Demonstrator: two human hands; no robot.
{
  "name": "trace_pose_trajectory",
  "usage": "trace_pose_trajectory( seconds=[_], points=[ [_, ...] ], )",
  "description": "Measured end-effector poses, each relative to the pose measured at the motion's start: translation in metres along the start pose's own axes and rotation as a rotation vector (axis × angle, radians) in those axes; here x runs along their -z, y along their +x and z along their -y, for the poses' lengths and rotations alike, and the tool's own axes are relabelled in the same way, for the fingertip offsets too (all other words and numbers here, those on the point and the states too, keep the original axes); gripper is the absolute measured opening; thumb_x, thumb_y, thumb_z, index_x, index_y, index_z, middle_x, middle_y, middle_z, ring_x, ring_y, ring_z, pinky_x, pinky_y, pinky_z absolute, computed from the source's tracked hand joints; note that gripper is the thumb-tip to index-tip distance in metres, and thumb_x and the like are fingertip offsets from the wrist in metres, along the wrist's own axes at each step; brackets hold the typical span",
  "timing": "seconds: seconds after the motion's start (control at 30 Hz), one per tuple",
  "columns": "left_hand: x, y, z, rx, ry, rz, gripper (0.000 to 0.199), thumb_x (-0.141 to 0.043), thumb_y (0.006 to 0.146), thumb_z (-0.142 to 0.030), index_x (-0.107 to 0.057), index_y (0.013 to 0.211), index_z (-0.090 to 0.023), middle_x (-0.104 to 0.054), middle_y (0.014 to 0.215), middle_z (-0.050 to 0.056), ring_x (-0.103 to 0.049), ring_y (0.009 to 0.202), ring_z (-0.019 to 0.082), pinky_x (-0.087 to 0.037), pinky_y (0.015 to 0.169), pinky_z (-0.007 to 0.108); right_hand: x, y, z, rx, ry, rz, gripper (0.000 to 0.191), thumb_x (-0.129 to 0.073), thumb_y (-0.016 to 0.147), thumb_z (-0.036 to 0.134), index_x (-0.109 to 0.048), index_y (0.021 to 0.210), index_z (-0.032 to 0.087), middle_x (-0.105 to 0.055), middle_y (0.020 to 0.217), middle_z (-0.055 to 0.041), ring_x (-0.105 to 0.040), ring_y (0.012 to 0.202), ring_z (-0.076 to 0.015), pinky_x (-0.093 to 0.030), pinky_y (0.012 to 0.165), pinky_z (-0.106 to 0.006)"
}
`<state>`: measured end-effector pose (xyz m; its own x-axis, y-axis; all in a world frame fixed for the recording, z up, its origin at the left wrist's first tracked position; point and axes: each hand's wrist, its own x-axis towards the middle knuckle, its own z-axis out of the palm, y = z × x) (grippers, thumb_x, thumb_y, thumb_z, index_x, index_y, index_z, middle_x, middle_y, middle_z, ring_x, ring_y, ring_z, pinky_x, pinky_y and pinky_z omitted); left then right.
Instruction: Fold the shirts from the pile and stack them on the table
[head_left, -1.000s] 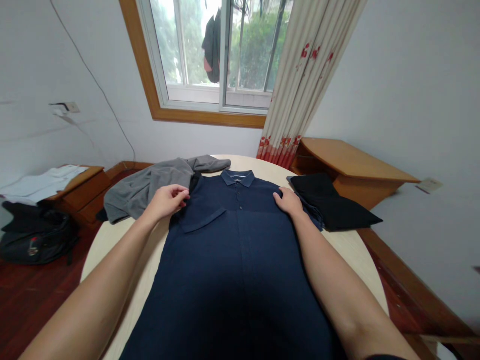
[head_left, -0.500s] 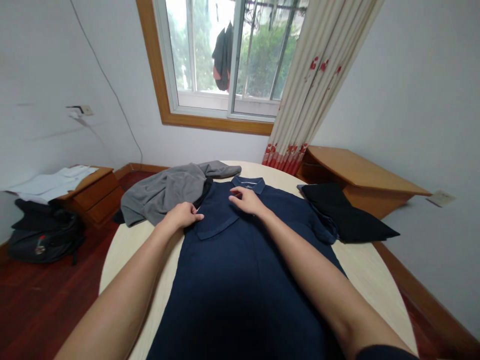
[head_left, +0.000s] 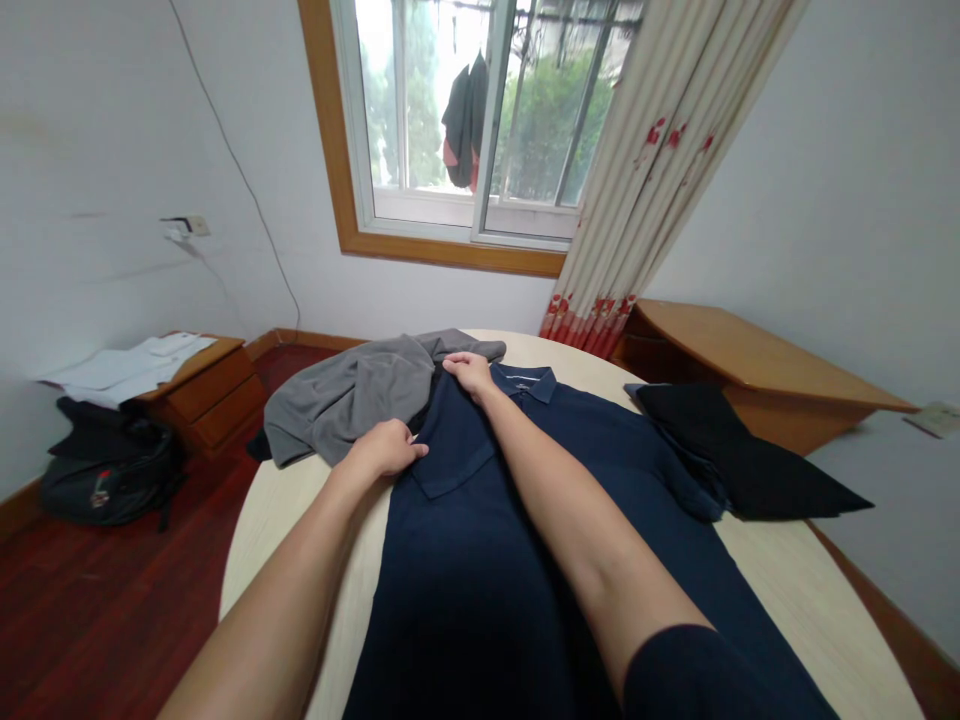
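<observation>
A navy polo shirt (head_left: 465,560) lies spread on the round table, its collar at the far end. Its left sleeve is folded inward over the body. My left hand (head_left: 386,447) pinches the shirt's left edge, near the armpit and the folded sleeve. My right hand (head_left: 469,372) reaches across to the shoulder left of the collar, thumb and fingers closed on the cloth there. Beyond both hands, a crumpled grey garment (head_left: 352,390) rests against the shirt's shoulder.
Folded black clothing (head_left: 742,450) lies at the right on the pale round table (head_left: 817,600). A wooden desk (head_left: 750,350) stands behind it by the wall. To the left are a small drawer cabinet (head_left: 210,400) with papers and a black backpack (head_left: 112,470) on the floor.
My right hand has moved left and away from me, from above the shirt near the collar to its shoulder, and has closed on the cloth. My left hand keeps its hold. The view has shifted slightly.
</observation>
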<state>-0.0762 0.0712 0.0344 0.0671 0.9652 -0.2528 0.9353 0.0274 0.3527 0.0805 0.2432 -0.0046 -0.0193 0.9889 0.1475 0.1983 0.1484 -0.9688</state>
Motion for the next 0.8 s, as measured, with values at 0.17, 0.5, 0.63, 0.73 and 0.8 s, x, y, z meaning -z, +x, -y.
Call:
trace_pose_trajectory(
  seconds=[0.17,0.5,0.63,0.73,0.8],
  points=[
    [0.003,-0.003,-0.002,0.033,0.037,0.005,0.029,-0.063,0.085,-0.044,-0.069,0.072,-0.02,-0.072,0.077,0.007,-0.067,0.076,0.021,-0.039,0.061,0.027,-0.005,-0.004,-0.008,0.061,-0.106,0.061,0.027,-0.065,0.076,0.01,-0.073,0.102,0.011,-0.075,0.091,-0.0081,-0.069,0.081,-0.0163,-0.054,0.087,-0.032],
    [-0.003,0.003,-0.002,0.058,0.053,0.062,0.054,-0.039,0.096,-0.052,-0.076,0.082,-0.014,-0.075,0.078,0.016,-0.072,0.082,0.027,-0.047,0.07,0.03,0.02,-0.095,0.015,0.572,-0.683,0.156,0.039,-0.052,0.094,0.028,-0.06,0.131,0.017,-0.058,0.137,-0.0133,-0.05,0.13,-0.0252,-0.038,0.112,-0.041],
    [-0.009,0.01,0.0,0.058,0.105,0.017,0.049,-0.043,0.094,-0.048,-0.077,0.092,-0.013,-0.076,0.083,0.018,-0.073,0.09,0.028,-0.049,0.073,0.03,0.013,-0.121,0.011,0.551,-0.799,0.358,0.051,-0.048,0.097,0.039,-0.05,0.143,0.016,-0.044,0.154,-0.0138,-0.037,0.144,-0.0255,-0.028,0.118,-0.043],
    [-0.012,0.012,0.001,0.051,0.116,-0.015,0.046,-0.047,0.092,-0.045,-0.077,0.097,-0.012,-0.076,0.089,0.02,-0.072,0.096,0.03,-0.049,0.075,0.03,0.007,-0.119,0.004,0.468,-0.868,0.432,0.06,-0.04,0.1,0.046,-0.038,0.153,0.017,-0.026,0.163,-0.0124,-0.021,0.151,-0.0248,-0.019,0.122,-0.047],
    [-0.013,0.012,0.0,0.047,0.125,-0.014,0.045,-0.047,0.091,-0.044,-0.077,0.099,-0.012,-0.076,0.094,0.02,-0.072,0.099,0.03,-0.049,0.075,0.03,0.006,-0.111,0.002,0.41,-0.892,0.441,0.063,-0.035,0.102,0.05,-0.031,0.156,0.018,-0.019,0.165,-0.0108,-0.016,0.153,-0.0241,-0.016,0.122,-0.048]
  ],
)
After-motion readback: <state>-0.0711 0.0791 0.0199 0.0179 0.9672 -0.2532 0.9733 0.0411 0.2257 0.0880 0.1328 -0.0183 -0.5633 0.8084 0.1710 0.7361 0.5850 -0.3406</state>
